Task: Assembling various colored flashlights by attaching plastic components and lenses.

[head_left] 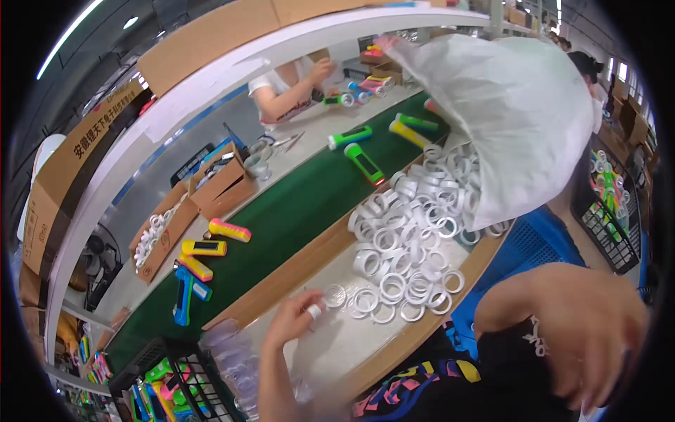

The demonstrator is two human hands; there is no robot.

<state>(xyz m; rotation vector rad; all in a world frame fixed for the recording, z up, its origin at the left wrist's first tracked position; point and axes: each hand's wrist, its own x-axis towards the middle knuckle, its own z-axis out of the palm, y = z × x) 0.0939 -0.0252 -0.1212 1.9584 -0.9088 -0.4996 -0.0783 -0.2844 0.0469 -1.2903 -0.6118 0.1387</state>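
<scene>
My left hand (294,320) is over the pale worktop, its fingers bent together at the rim of a clear round disc (335,295). A white band (314,311) wraps one finger. Beside the disc, many loose white rings (401,260) lie heaped across the worktop. Toward the far end, a large white sack (513,112) rests over the heap, its mouth turned to the rings. Close to the camera at the lower right, my right hand (590,337) hangs with fingers loosely apart, somewhat blurred. No held thing shows in it.
Beyond a cardboard edge strip runs a green conveyor belt (281,232) carrying coloured torches (204,247). Black crates (176,373) stand lower left and far right, with clear plastic parts (232,359) near the left one. Across the belt, a person (288,88) handles torches.
</scene>
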